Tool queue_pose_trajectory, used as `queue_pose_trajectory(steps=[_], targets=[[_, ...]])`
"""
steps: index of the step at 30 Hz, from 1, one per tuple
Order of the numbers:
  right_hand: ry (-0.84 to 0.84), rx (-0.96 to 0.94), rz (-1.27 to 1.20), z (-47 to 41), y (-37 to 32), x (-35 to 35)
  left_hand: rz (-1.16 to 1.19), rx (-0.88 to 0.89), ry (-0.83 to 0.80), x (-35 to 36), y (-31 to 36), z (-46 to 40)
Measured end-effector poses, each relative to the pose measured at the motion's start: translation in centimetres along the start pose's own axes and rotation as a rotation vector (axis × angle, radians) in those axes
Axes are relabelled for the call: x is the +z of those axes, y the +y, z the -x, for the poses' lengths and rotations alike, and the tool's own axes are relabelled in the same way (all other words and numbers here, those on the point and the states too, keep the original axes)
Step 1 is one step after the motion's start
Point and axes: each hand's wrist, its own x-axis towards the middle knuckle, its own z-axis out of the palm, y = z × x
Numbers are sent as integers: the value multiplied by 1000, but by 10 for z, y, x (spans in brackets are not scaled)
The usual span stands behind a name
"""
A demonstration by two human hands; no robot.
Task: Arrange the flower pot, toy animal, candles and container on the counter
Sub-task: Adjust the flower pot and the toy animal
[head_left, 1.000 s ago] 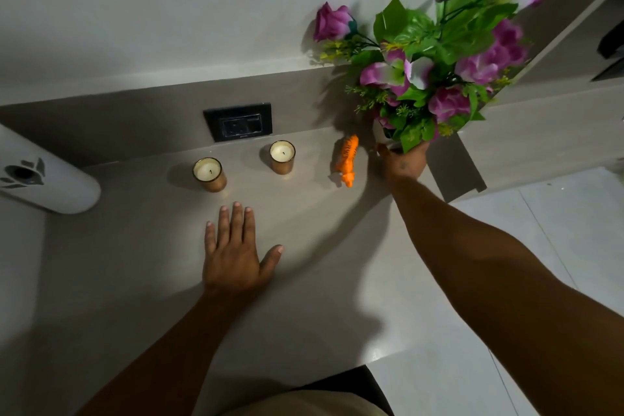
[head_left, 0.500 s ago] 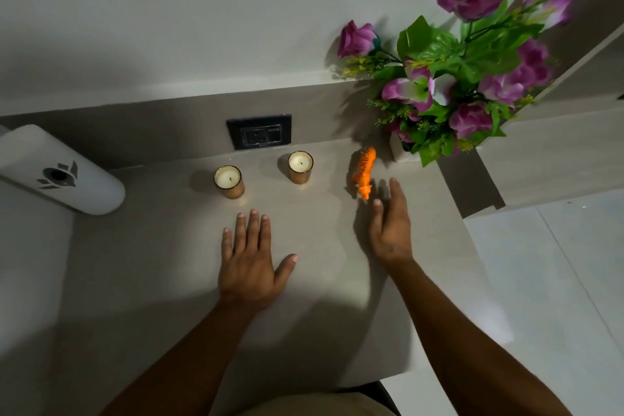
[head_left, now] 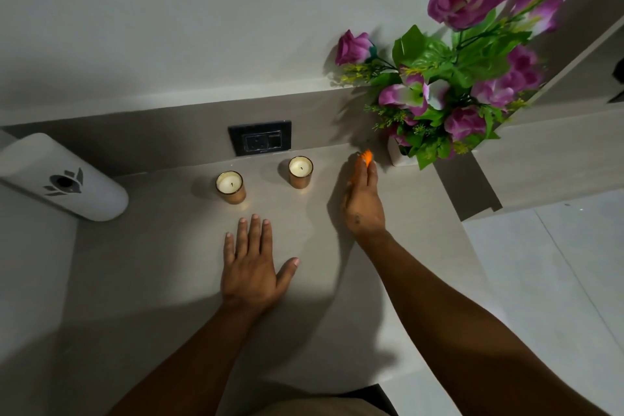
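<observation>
Purple flowers with green leaves fill a white flower pot (head_left: 395, 156) at the counter's back right corner. Just left of the pot, my right hand (head_left: 363, 203) covers the orange toy animal (head_left: 366, 157); its fingers wrap the toy and only the orange tip shows. Two candles in copper holders stand near the back wall, one (head_left: 231, 186) to the left and one (head_left: 300, 171) to the right. My left hand (head_left: 251, 263) lies flat on the counter (head_left: 162, 263) in front of the candles, fingers spread, holding nothing.
A black wall socket (head_left: 260, 142) sits on the backsplash behind the candles. A white rounded dispenser with a dark flower logo (head_left: 57, 179) lies at the counter's left edge. The counter ends at the right, with pale floor tiles (head_left: 547, 263) beyond.
My right hand left the flower pot, drew back to the counter, then reached forward and closed around the orange toy animal. My left hand stayed flat.
</observation>
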Motion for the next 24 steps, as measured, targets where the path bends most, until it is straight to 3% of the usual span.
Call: queue_pose_trajectory(steps=[13, 18, 21, 24], targets=[[-6, 89, 65, 4, -6, -3, 11, -2, -6, 0, 2, -1], [105, -38, 174, 55, -20, -2, 4, 22, -14, 2, -6, 7], [-36, -221, 218, 101, -25, 23, 18, -33, 3, 3, -17, 16], [-187, -195, 298, 119, -22, 46, 29, -117, 19, 0, -32, 16]])
